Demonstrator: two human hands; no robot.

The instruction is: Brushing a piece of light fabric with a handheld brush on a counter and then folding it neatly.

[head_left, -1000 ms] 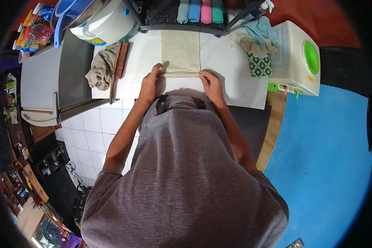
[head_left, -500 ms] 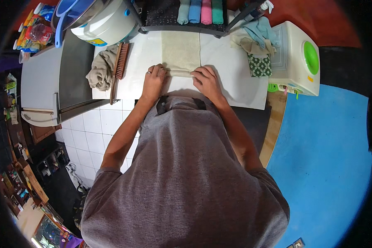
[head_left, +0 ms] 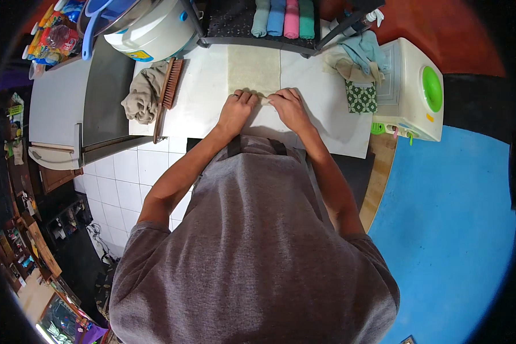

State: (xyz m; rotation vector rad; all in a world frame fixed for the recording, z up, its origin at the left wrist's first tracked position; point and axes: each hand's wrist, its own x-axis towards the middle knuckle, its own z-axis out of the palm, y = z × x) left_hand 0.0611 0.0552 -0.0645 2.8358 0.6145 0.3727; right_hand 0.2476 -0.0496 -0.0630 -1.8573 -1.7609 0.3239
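A cream cloth [head_left: 254, 67] lies flat on the white tabletop [head_left: 203, 74], its near edge turned into a thin roll. My left hand [head_left: 238, 109] has its fingers curled over the left and middle of that roll. At the roll's right end my right hand [head_left: 288, 107] grips with bent fingers. Only a short stretch of the roll shows between the two hands; the rest is under my fingers. Several rolled cloths, among them a pink cloth [head_left: 291, 20], lie side by side on the black rack [head_left: 235, 41] beyond the cream cloth.
Left on the table are a crumpled beige cloth [head_left: 143, 97] and a wooden brush [head_left: 171, 86]. A white rounded appliance [head_left: 155, 37] stands behind them. To the right, loose cloths [head_left: 361, 54] and a green patterned cloth [head_left: 361, 96] lie against a white-and-green appliance [head_left: 415, 92].
My left hand has moved rightward along the roll, closer to my right hand. Less of the roll shows between them. The view has shifted slightly.
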